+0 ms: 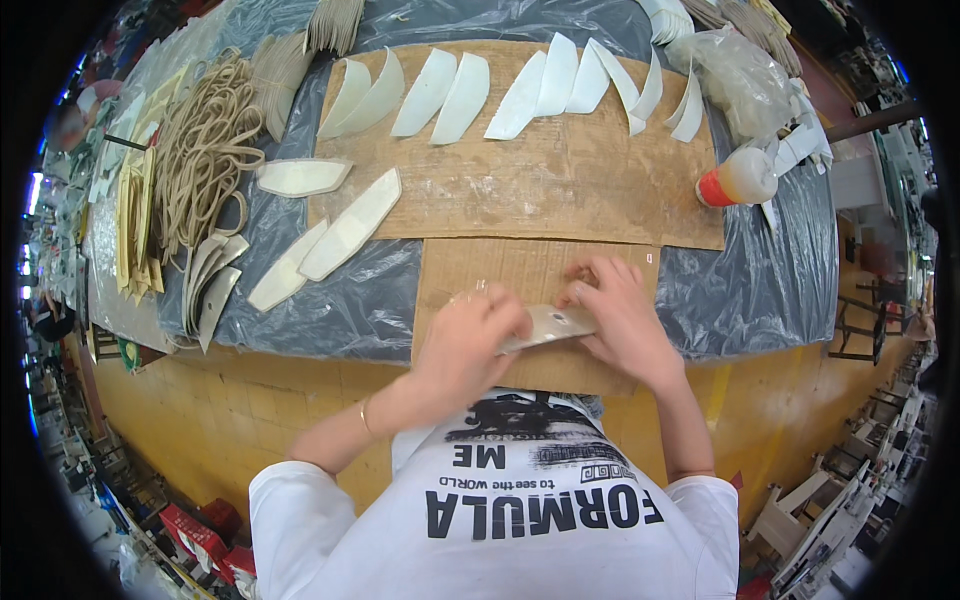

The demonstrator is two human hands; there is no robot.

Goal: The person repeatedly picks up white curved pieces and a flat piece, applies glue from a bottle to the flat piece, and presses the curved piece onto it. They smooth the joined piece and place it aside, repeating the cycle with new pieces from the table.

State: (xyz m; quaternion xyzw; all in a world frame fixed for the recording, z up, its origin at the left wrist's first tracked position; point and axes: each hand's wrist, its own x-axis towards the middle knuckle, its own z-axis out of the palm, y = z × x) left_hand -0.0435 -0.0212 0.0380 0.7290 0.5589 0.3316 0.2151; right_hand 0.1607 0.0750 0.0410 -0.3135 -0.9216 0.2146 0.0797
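Between my hands, over the lower piece of cardboard (480, 265) at the table's near edge, is a pale, glossy curved strip (553, 325) with a small dark spot. My left hand (468, 335) is closed on its left end, somewhat blurred by motion. Its right end sits between the bent fingers and thumb of my right hand (625, 318). Left of the cardboard lie flat white pointed pieces (350, 225). A row of curved white pieces (460, 97) stands along the far part of the larger cardboard sheet (560, 190).
Grey plastic (345, 325) covers the table. Tan cord loops (205, 140), yellowish strips (135, 230) and stacked curved pieces (212, 280) lie at left. At right are a bottle with a red band (740, 180) and a clear plastic bag (735, 75). Below is a yellow floor (250, 400).
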